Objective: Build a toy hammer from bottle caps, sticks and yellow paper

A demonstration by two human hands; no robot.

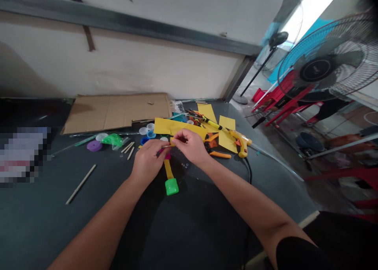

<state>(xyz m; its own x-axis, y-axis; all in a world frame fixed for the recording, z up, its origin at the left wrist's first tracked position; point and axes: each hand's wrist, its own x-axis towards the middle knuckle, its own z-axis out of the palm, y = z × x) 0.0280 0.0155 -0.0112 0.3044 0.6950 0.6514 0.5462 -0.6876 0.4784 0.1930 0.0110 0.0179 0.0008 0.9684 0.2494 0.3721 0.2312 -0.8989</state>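
Observation:
My left hand is closed in a pinch, and a thin pale stick juts from its fingertips toward the right. Close beside it, my right hand is pinched at the stick's other end; whatever its fingertips hold is too small to make out. Just under the left fingers shows a pink piece. From there a yellow strip runs down to a bright green rounded square piece near the table's middle. Whether the left hand also grips the pink piece is hidden.
Behind my hands lie yellow sheets, pliers with orange handles and a yellow glue gun with a black cord. Bottle caps, a purple disc, short sticks and cardboard are leftward. A fan stands right.

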